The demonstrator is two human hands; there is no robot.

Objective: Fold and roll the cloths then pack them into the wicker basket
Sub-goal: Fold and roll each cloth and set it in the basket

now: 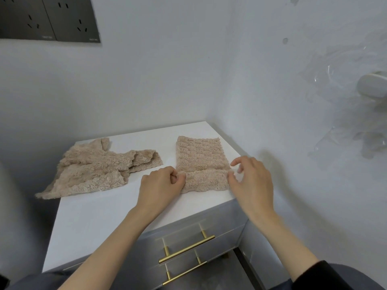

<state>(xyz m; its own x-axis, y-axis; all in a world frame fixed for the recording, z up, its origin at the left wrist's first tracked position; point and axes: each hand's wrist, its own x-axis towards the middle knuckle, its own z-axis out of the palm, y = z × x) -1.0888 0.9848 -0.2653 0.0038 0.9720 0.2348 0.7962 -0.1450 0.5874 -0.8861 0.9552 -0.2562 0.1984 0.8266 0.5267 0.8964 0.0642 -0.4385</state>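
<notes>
Nearest you, two brass drawer handles (186, 249) run across the grey cabinet front below the white worktop (94, 216). Your bare forearms reach over that front edge to the right half of the worktop. Your left hand (162, 182) has its fingers curled, its grip pinching the left end of the near edge of the folded cloth (200, 155). Your right hand (251, 181) meets the opposite end, its grip pinching the cloth's right edge between thumb and a lower finger while the forefinger is lifted clear. Between the two hands the cloth's near edge is turned over on itself into a low first roll (206, 181); the rest of the beige, ribbed strip lies flat and reaches away from you toward the wall corner. To the left, well apart from the strip, a heap of loose cloths (94, 168) of the same beige lies crumpled, one corner hanging over the worktop's left edge. Farthest off, dark wall sockets (48, 17) sit high on the left wall, and a white fitting (372, 86) sits on the right wall.
</notes>
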